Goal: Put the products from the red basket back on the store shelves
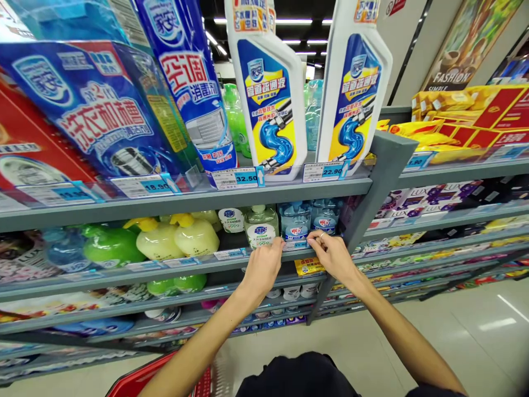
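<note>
A small price label (296, 245) sits at the edge of the second shelf (165, 271), and both hands are at its two ends. My left hand (263, 267) has its fingers curled, thumb and forefinger pressed together at the label's left end. At the other end, my right hand (333, 255), with a ring on one finger, pinches the label's right side. Just behind stand blue hand-soap bottles (295, 220) and a clear green-labelled soap bottle (261, 227). Directly beneath my right hand lies a yellow packet (309, 267) on the shelf below.
White drain-cleaner bottles (268, 94) and a blue spray can (190, 82) stand on the upper shelf (185, 202). A grey upright (363, 204) divides this rack from the right one. Pale yellow pump bottles (195, 237) are at left. A red basket (142, 375) is on the floor.
</note>
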`<state>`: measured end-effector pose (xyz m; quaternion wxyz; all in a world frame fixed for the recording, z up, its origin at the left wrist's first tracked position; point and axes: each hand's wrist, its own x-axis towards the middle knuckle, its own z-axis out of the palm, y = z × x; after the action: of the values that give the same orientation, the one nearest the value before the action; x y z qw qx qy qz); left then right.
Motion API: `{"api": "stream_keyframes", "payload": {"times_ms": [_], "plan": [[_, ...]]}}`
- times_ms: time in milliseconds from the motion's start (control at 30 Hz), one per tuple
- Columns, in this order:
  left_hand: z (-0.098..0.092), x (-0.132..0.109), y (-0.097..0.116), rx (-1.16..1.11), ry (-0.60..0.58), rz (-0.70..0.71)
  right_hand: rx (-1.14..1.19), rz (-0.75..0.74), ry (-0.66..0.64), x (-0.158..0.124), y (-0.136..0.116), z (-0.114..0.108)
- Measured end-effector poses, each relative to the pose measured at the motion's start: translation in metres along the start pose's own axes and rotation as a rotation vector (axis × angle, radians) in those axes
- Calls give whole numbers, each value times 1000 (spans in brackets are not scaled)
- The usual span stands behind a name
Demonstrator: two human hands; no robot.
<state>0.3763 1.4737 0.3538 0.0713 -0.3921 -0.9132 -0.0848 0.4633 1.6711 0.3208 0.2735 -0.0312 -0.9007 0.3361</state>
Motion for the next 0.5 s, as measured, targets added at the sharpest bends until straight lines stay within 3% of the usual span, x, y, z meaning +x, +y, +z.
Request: {"api": "stream_keyframes", "payload": {"times_ms": [167,333,400,500], "plan": [[-4,-11,-2,-12,120,67,-52,-80,94,-9,-11,-12],[-35,6,12,-99,287,-17,-233,-176,439,1,-37,-35],[-48,18,24,-39,271,-67,-403,-156,451,11,-42,-37],[-60,29,41,25,216,-93,-583,-138,346,21,-46,-33]]}}
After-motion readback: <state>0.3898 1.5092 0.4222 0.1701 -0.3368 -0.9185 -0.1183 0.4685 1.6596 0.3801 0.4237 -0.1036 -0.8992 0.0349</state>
